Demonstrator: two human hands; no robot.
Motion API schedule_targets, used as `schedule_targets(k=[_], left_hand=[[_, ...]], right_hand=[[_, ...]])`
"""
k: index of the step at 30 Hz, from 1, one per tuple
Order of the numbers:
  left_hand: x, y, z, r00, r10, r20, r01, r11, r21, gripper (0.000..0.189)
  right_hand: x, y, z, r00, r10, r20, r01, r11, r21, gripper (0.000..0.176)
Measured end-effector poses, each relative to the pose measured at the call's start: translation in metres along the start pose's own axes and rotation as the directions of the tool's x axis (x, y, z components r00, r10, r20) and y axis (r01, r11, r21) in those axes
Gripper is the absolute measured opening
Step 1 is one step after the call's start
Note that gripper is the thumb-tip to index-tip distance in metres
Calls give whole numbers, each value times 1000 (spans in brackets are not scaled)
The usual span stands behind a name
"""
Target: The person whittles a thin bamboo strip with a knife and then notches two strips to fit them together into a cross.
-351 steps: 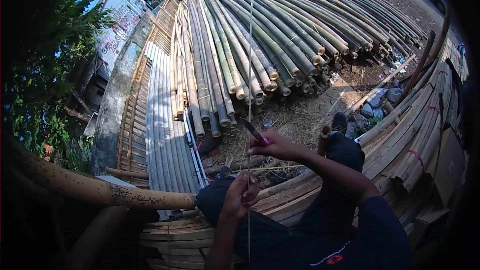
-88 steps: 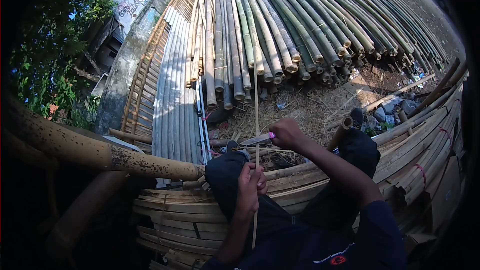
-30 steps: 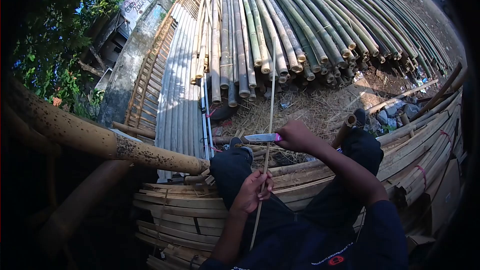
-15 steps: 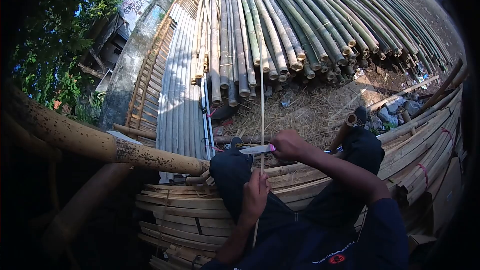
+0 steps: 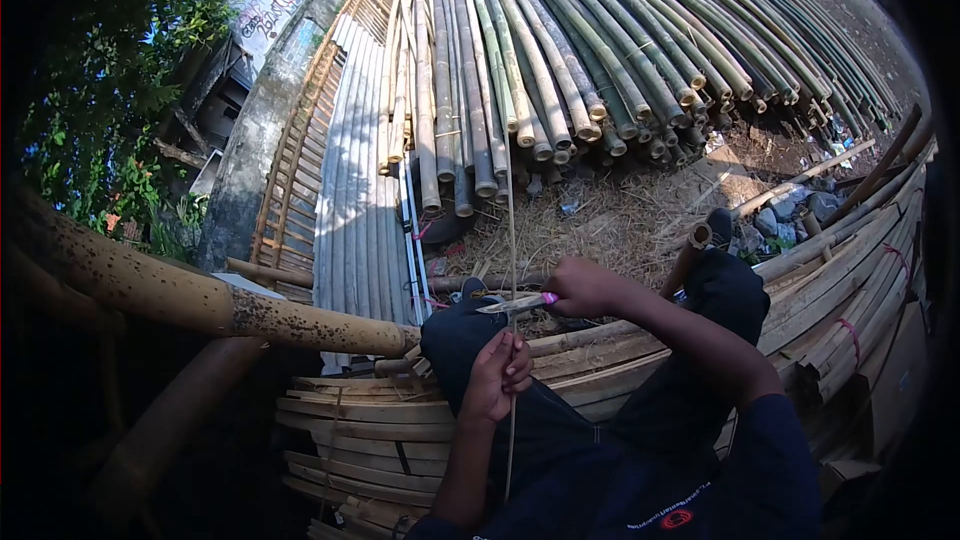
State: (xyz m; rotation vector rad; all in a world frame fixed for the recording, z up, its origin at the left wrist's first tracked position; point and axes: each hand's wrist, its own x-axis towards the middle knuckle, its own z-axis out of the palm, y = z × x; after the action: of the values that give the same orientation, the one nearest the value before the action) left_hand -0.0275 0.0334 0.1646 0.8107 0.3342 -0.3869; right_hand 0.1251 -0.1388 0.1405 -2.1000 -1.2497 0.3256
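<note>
My right hand (image 5: 583,287) is closed around the pink handle of a knife (image 5: 510,305). The blade points left and crosses a long thin bamboo strip (image 5: 511,220), touching or nearly touching it just above my left hand. My left hand (image 5: 497,373) is closed on the same strip below the blade, over my lap. From there the strip runs up toward the bamboo poles and down past my left forearm. Whether the blade's edge bites into the strip is too small to tell.
A large stack of bamboo poles (image 5: 560,70) lies ahead, with corrugated sheets (image 5: 355,140) and a bamboo fence (image 5: 297,160) to its left. Split bamboo slats (image 5: 380,430) lie around my legs. A thick bamboo pole (image 5: 300,320) juts in from the left. Straw covers the ground (image 5: 600,220).
The fingers of my left hand have shifted and turned on the strip, showing more of the palm side. The strip's upper part has swung slightly left, while the knife stays near the same spot.
</note>
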Motion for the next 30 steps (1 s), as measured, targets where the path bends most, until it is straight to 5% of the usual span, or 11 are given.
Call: schedule_targets(k=[11, 14, 19, 23, 27, 30], left_hand=[[4, -35, 19, 947, 252, -202, -166, 916, 365, 22], [2, -31, 18, 937, 286, -202, -177, 884, 433, 21], [8, -17, 17, 954, 212, -210, -154, 953, 262, 21], [7, -24, 21, 953, 219, -209, -161, 951, 263, 23], [-22, -31, 31, 969, 178, -170, -134, 961, 243, 23], [-15, -22, 16, 979, 122, -161, -99, 985, 144, 23]], right_hand=[[1, -7, 21, 997, -65, -38, 58, 985, -161, 27], [10, 8, 6, 987, -32, -157, 2, 983, -184, 22], [20, 3, 12, 988, 51, -145, -87, 964, -253, 21], [18, 0, 14, 988, -39, -152, 15, 988, -157, 25], [24, 61, -34, 800, 326, -504, -386, 923, -16, 27], [18, 49, -40, 868, 227, -441, -275, 960, -46, 27]])
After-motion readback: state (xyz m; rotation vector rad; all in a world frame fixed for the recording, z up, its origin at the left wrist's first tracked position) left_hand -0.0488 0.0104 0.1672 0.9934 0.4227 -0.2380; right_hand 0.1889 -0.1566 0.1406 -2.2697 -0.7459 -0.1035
